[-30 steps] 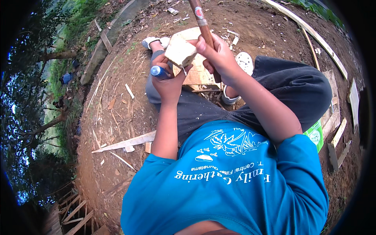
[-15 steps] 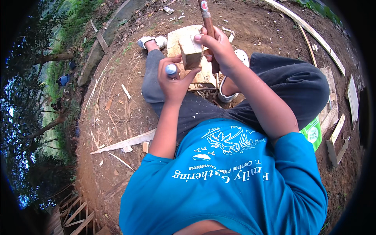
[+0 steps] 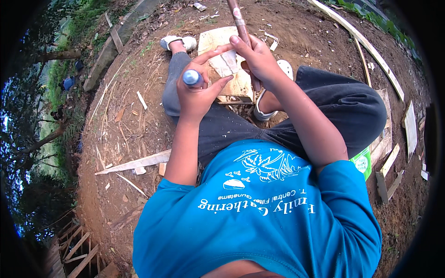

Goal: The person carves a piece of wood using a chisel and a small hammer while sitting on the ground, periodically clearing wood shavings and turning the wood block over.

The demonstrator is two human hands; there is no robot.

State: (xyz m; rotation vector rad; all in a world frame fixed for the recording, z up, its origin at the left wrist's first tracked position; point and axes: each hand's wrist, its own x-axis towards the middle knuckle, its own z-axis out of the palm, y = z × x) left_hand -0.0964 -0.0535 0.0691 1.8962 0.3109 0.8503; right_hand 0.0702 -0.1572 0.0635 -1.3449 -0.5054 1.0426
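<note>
Above the slab (image 3: 213,38): block (image 3: 225,64) is being held.
Left hand (image 3: 195,96): gripping blue handle (image 3: 191,77).
Right hand (image 3: 259,60): gripping brown handle (image 3: 237,19).
Block: pale face is appearing cut; remaining work is not showing.

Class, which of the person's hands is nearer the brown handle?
Right: the right hand grips the brown handle; the left hand is left of it, holding a blue-ended tool.

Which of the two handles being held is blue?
The blue handle in the left hand; the right hand holds the other, a long brown handle.
</note>
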